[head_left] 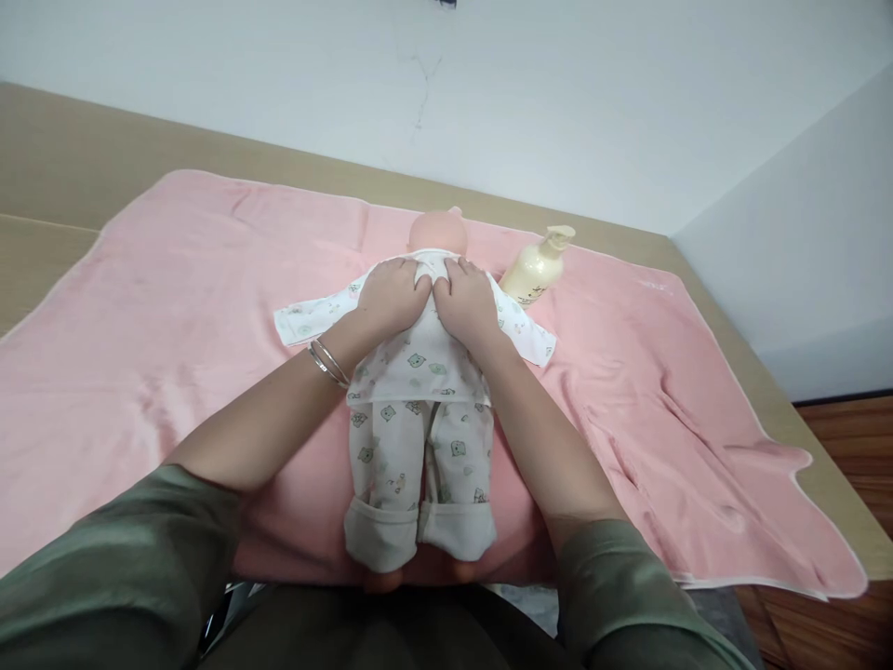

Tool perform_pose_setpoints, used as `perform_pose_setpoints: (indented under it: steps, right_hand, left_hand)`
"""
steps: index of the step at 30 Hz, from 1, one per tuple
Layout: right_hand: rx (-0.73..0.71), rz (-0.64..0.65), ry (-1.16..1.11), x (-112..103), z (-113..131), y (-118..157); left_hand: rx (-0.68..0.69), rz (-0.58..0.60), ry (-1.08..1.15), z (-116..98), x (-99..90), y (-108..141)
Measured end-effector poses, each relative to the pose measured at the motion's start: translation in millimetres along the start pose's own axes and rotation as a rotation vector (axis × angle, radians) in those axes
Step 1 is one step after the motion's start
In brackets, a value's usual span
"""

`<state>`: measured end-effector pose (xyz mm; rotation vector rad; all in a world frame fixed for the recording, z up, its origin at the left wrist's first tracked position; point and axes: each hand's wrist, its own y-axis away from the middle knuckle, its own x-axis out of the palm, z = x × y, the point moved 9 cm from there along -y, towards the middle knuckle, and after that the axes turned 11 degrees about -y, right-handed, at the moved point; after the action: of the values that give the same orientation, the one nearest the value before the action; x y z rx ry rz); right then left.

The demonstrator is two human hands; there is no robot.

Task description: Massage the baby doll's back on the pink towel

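Observation:
A baby doll (437,233) lies on a pink blanket (230,270), its head toward the wall and its feet at the near edge. It wears a white printed top (419,368) and white printed trousers (391,456) with turned-up cuffs. My left hand (396,293) rests flat on the upper part of the top, and my right hand (466,296) lies beside it, the thumbs close together. Neither hand grips anything. The sleeves spread out to both sides. The doll's face is not visible.
A cream pump bottle (536,270) leans at a tilt on the blanket, right of the doll's head, near the right sleeve. The wooden tabletop (293,160) shows beyond the blanket, against a white wall (279,74). Brown wooden flooring (855,447) appears at the right.

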<state>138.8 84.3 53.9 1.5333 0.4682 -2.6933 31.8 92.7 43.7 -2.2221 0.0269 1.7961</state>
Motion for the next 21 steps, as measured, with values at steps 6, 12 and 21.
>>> perform_pose_setpoints:
  steps: [6, 12, 21]
  right_hand:
    - [0.023, 0.049, 0.012, 2.5, -2.0, -0.6]
    - [-0.012, 0.052, 0.003, -1.9, -0.2, -1.4]
    - [-0.028, 0.131, 0.028, -11.5, 24.1, 15.9]
  left_hand:
    - [0.01, -0.063, -0.05, -6.3, -2.7, 11.3]
    - [0.026, -0.011, -0.094, -23.4, -17.3, 31.0]
    - [0.012, 0.054, 0.025, -1.7, -6.0, 3.1]
